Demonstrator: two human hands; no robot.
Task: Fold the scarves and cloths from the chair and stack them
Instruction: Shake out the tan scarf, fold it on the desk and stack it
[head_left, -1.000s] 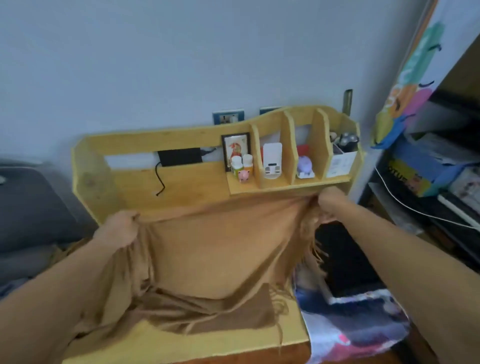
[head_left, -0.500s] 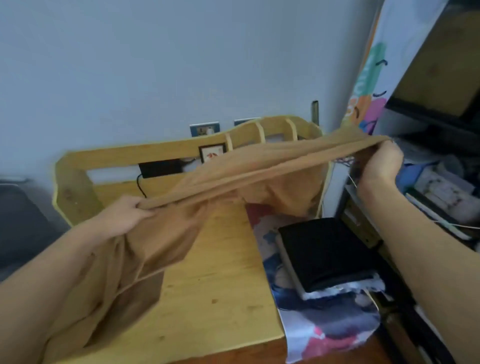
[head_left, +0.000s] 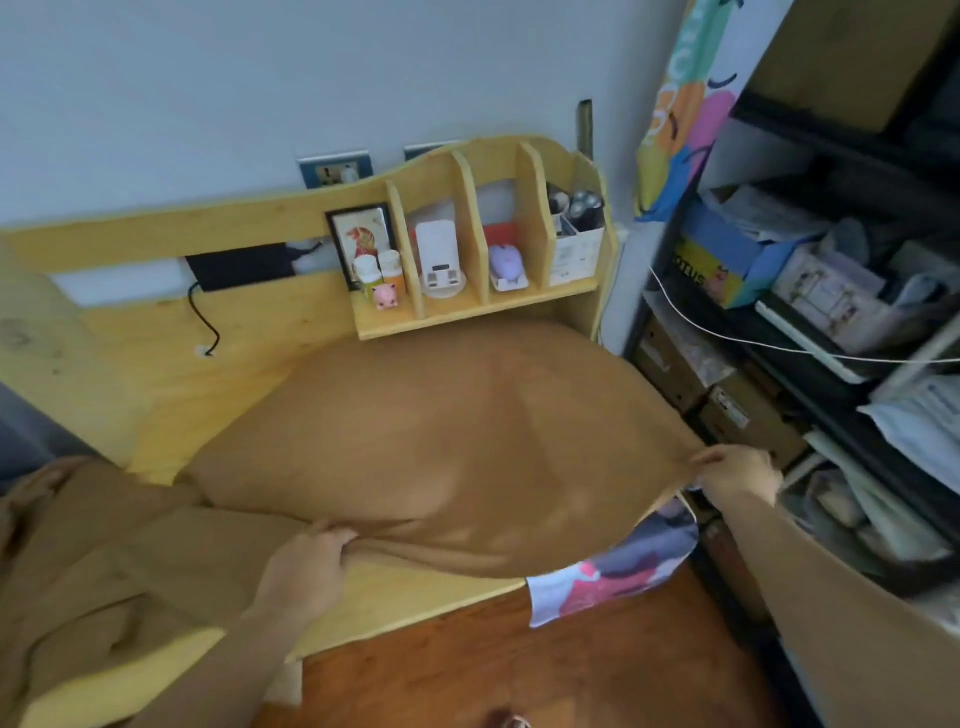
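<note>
The big brown scarf (head_left: 441, 441) fills the middle of the picture. It puffs up like a soft hill over the yellow wooden desk (head_left: 244, 353). More of the same brown cloth lies bunched at the lower left, where it hangs past the desk edge.

My left hand (head_left: 306, 566) is at the lower middle. Its fingers curl tight round the near edge of the scarf. My right hand (head_left: 737, 473) is at the middle right, and it pinches the scarf's right corner between thumb and fingers. Both hands hold the near edge just above the desk.

Under the scarf at the lower right, a cloth with red, white and blue patches (head_left: 608, 571) hangs off the desk edge.

At the back of the desk, in the upper middle, there is a little wooden shelf (head_left: 467, 306) with dividers. A tiny pink pig (head_left: 385, 296) stands there by two small bottles (they have white lids), and a purple toy (head_left: 506, 262) sits two spaces over. A black cord (head_left: 205, 325) hangs down on the left of the shelf.

Down the right side stands a dark rack (head_left: 831, 364) stuffed with boxes and papers. A white cable (head_left: 727, 332) runs across it. The brown wooden floor (head_left: 519, 675) shows at the bottom.
</note>
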